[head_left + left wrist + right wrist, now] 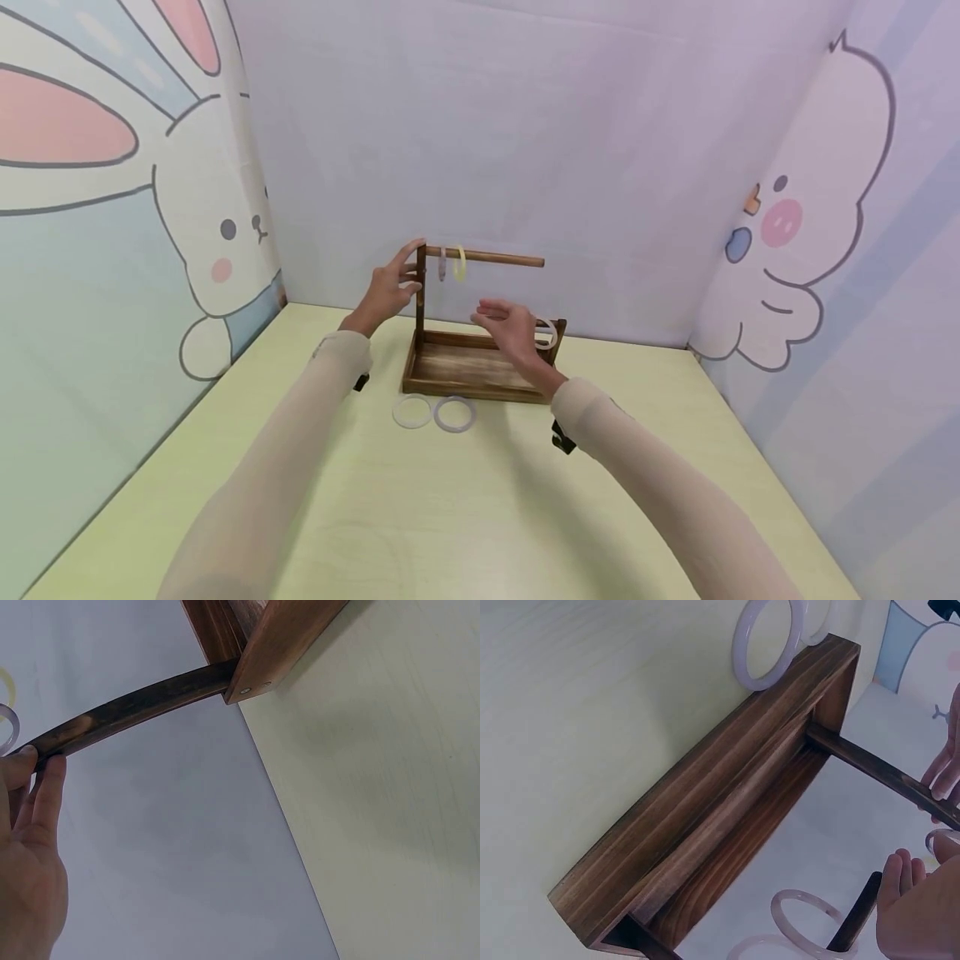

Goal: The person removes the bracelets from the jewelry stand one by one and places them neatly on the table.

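A dark wooden stand (480, 393) has a tray base, a tall left post (150, 697) and a rod (502, 258) at its top. My left hand (386, 290) pinches the upper post between thumb and fingers. A brownish bangle (442, 265) and a yellow bangle (460, 264) hang on that rod. Below its free end is my right hand (513, 329), fingers nearly straight and nothing seen in them. Beside it, a pale bangle (802, 894) and a whiter bangle (754, 945) hang around a lower, shorter rod (859, 911).
A white bangle (412, 412) and a lavender bangle (454, 414) lie side by side on the pale table (450, 517), just before the tray. Cloth walls with a printed rabbit (217, 242) and a printed white figure (802, 225) enclose the table.
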Available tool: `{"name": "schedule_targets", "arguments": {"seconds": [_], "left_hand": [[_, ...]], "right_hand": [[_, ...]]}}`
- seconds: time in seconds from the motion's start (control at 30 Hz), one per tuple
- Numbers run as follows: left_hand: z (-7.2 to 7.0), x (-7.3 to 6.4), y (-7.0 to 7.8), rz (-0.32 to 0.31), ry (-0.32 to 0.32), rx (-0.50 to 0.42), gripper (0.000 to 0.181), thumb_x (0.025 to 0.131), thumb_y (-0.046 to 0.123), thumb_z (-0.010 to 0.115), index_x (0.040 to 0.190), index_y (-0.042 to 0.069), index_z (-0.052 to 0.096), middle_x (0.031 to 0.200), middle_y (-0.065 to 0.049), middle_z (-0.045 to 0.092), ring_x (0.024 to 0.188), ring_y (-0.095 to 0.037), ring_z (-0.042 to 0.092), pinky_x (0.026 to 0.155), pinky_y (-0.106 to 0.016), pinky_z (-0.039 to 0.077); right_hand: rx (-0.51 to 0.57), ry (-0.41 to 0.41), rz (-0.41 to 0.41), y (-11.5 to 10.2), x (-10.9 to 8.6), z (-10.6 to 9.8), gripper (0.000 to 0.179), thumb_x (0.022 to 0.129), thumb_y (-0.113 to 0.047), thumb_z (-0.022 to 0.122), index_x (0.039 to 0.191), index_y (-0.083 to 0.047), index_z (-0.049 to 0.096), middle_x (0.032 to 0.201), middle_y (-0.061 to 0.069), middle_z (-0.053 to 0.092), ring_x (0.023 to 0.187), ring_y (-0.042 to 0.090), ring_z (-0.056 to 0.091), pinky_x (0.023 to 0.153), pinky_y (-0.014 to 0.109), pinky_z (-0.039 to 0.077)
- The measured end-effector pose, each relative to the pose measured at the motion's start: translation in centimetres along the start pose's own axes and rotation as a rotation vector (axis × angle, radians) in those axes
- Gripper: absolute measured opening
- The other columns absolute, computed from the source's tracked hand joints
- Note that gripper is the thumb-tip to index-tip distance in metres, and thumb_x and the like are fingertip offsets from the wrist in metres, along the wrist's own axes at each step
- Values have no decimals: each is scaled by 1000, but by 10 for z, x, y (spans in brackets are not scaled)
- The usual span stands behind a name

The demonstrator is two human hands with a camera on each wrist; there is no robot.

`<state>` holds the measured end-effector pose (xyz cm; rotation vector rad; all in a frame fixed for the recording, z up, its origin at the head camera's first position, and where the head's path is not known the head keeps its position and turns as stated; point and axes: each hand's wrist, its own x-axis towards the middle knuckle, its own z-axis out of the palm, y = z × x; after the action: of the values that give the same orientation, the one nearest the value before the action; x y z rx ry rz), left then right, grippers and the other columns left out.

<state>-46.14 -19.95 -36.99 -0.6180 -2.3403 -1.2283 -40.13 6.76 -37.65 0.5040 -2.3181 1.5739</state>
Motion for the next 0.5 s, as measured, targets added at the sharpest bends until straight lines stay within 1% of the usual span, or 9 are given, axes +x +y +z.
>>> {"name": "schedule_targets", "arguments": {"seconds": [0.17,0.27,0.3,0.4,0.47,0.5], "left_hand": [[-3,-2,2,-5,3,1,88,97,-10,66,163,37,31,140,-25,62,123,-37,66,97,-50,58],[-5,-3,2,3,11,-13,89,96,-11,67,163,35,32,139,-26,62,123,-38,66,98,-50,58],[-5,-3,2,6,12,-14,89,96,-11,67,162,37,33,139,-26,62,123,-37,66,98,-50,58],[-3,-2,2,13,7,-18,91,96,-11,67,162,40,32,138,-26,63,123,-37,67,97,-49,58],[-2,-1,2,13,7,-18,90,96,-11,67,162,38,32,138,-27,62,123,-38,66,97,-50,58],[-1,-1,2,10,4,-19,91,96,-11,67,162,39,32,139,-27,62,123,-38,66,97,-50,58]], "right_hand": [[20,14,-12,-3,8,5,34,93,-12,80,126,-3,74,114,14,77,105,25,75,90,39,62],[26,13,-9,-6,12,7,36,94,-14,80,128,-4,73,117,15,76,107,25,75,92,38,61],[27,16,-5,-7,13,7,36,94,-14,80,128,-4,73,118,15,76,108,25,75,93,39,61],[20,34,0,-9,16,7,36,94,-13,80,127,-4,73,118,16,76,108,25,74,94,40,60],[5,42,0,-9,19,7,35,93,-14,81,126,-4,74,118,15,76,108,24,74,93,40,60],[-2,45,-4,-10,20,7,34,93,-13,80,126,-4,74,118,15,76,108,24,74,94,40,60]]}}
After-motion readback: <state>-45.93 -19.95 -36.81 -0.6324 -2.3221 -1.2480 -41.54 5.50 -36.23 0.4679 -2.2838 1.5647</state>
